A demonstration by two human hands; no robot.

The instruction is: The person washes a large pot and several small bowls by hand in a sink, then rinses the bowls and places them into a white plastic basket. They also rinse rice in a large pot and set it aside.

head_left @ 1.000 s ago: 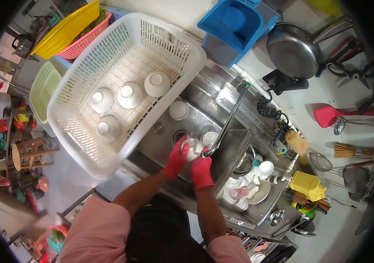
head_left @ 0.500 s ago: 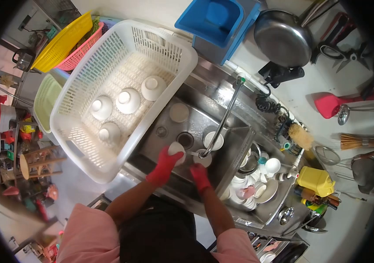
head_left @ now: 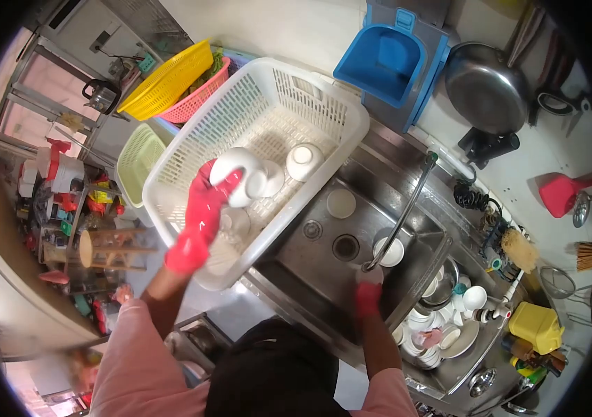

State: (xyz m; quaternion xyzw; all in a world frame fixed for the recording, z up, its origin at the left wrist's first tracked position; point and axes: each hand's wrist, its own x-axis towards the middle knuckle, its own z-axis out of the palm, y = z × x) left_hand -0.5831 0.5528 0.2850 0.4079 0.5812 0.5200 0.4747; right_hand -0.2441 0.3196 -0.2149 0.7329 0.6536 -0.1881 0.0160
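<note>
My left hand [head_left: 200,217], in a wet red rubber glove, is closed on a white bowl [head_left: 229,165] over the big white slotted basket [head_left: 160,170]. Upside-down white bowls stand in that basket, one bowl [head_left: 304,160] towards its right side; the held bowl and my glove partly cover others. In the steel sink [head_left: 296,260], my right hand [head_left: 368,299], also gloved in red, grips a small white bowl [head_left: 371,274] under the faucet [head_left: 407,201]. Its fingers are partly blurred. A white bowl [head_left: 390,251] sits beside it, and a round white dish [head_left: 341,203] lies near the drain.
A second basin on the right holds piled white dishes [head_left: 442,326]. Above the sink stands a blue bin [head_left: 382,66]. Yellow [head_left: 164,83] and pink [head_left: 195,97] baskets lie behind the white one. A pan [head_left: 487,87] and utensils hang on the wall.
My left hand has carried a white bowl from the sink up and left over the basket. My right hand stays low in the sink by the faucet. The whole view has shifted.
</note>
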